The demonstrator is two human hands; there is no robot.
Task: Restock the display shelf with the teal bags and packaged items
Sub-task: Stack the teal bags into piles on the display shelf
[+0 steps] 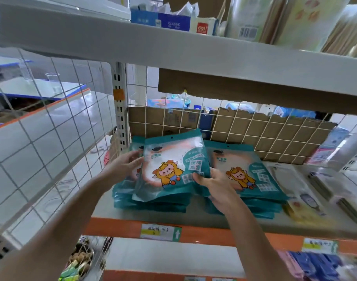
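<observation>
A teal bag with a yellow cartoon figure is tilted up over the left stack of teal bags on the display shelf. My left hand holds its left edge. My right hand grips its lower right corner, thumb on the front. A second stack of teal bags lies just to the right, partly hidden by my right hand. Clear-wrapped packaged items lie flat on the shelf further right.
A white wire grid panel walls the shelf's left side, and a wire grid with cardboard backs it. The upper shelf carries boxes. An orange front rail bears a price label. More goods sit on the lower shelf.
</observation>
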